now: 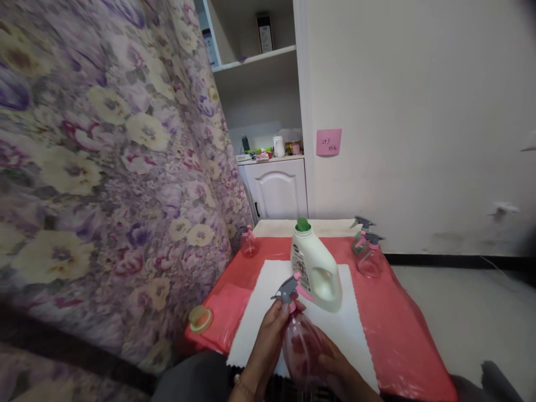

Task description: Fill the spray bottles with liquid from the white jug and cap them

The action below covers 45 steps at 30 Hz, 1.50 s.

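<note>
A clear pink spray bottle [300, 343] with a grey and pink trigger head is held in front of me, over the near edge of the table. My left hand [274, 324] is closed around its neck, just under the trigger head. Lower down, my right hand [337, 363] wraps the side of the bottle's body. Just beyond stands a large pale jug [316, 268] with a green cap, upright on a white cloth [259, 312] with scalloped edges.
Red plastic sheeting [389, 312] covers the table. Two more spray bottles [371, 261] stand at the right edge, and a small one [249, 245] at the far left. A round yellowish lid [200, 319] lies near the left edge. A floral curtain [125, 195] hangs close on the left.
</note>
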Available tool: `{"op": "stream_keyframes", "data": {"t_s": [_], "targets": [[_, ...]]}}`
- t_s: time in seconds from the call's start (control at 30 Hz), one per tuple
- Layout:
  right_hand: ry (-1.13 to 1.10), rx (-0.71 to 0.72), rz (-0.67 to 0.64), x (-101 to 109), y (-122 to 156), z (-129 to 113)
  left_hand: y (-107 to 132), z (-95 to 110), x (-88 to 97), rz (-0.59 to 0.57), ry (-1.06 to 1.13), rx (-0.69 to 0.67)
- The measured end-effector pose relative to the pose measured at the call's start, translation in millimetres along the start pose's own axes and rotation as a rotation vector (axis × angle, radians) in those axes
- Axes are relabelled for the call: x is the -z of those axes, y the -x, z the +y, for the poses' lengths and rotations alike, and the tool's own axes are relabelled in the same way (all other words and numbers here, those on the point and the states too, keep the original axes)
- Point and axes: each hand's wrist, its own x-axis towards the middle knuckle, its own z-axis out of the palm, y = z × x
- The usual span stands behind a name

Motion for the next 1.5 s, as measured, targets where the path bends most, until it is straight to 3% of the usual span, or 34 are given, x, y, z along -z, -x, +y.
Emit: {"op": "stream_keyframes", "data": {"t_s": [0.1, 0.33, 0.43, 0.7, 0.97, 1.1, 1.2, 1.4, 1.5], "targets": [[0.024, 0.037, 0.008, -3.9, 0.2, -1.9, 1.2, -2.3, -0.6, 0.023, 0.033, -0.013], [0.251, 0.155, 0.183, 29.1, -5.2, 31.7, -0.4, -8.6, -6.0, 0.173, -0.021, -0.035], [0.304, 0.19, 0.217, 34.1, -6.1, 37.3, -0.5, -8.8, -8.3, 0.225, -0.058, -0.047], [0.232, 0.168, 0.214, 34.5, -3.3, 32.5, 5.7, 0.2, -4.0, 0.041, 0.081, -0.004], [0.311, 0.15, 0.223, 26.8, 0.8, 20.6, 7.4, 3.3, -10.4, 0.123, 0.058, -0.071], [0.311, 0.151, 0.216, 22.4, 2.4, 15.9, 10.4, 2.7, -8.4, 0.081, 0.065, -0.017], [0.297, 0.171, 0.203, 23.7, 1.7, 18.1, 12.3, 5.7, -9.1, 0.04, 0.058, -0.001], [0.28, 0.161, 0.231, 29.1, 1.0, 24.8, 7.2, 3.5, -16.7, 0.136, 0.055, -0.059], [0.297, 0.178, 0.228, 28.1, 2.4, 22.8, 7.1, 1.3, -17.5, 0.127, -0.006, -0.059]]}}
